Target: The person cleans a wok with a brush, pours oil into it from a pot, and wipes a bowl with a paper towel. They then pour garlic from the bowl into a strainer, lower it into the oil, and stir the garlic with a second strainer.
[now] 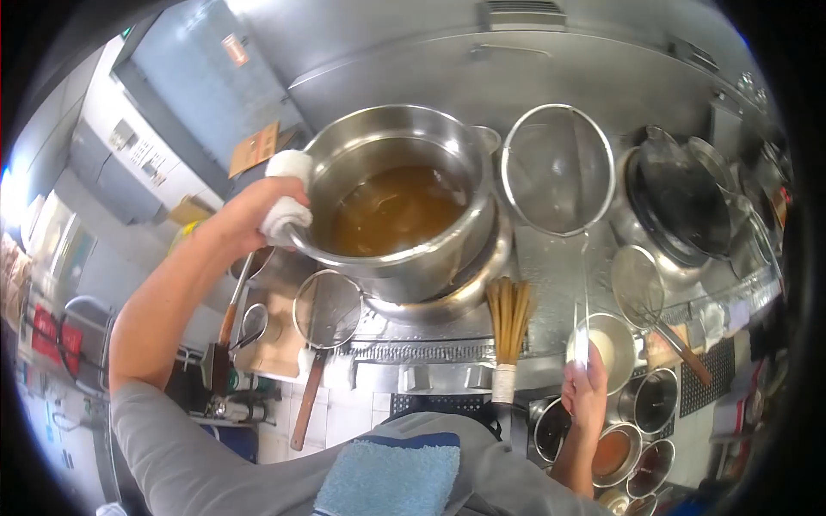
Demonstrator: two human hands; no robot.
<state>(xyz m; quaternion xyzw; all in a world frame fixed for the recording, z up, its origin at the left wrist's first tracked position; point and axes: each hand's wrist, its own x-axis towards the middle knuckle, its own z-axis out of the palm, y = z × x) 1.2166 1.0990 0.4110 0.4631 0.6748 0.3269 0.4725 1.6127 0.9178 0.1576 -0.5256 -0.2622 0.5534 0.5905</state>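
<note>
A large steel pot (pixel 391 249) stands tilted toward me on the stove, with brown liquid (pixel 396 211) in its bottom. My left hand (pixel 267 206) is closed round a folded white cloth (pixel 288 163) at the pot's left rim; the handle under it is hidden. To the pot's right, a round mesh strainer (pixel 557 172) is raised, its long metal handle running down to my right hand (pixel 587 391). The fingers of that hand are wrapped round the handle's lower end. Below the strainer, a bamboo brush (pixel 508 322) stands bristles up at the counter's front edge.
A smaller strainer (pixel 327 310) with a wooden handle lies left of the brush. At right are a black wok (pixel 680 198), another strainer (pixel 637 279) and several steel containers, one with orange-brown contents (pixel 613 451). A cardboard box (pixel 254 150) sits behind my left hand.
</note>
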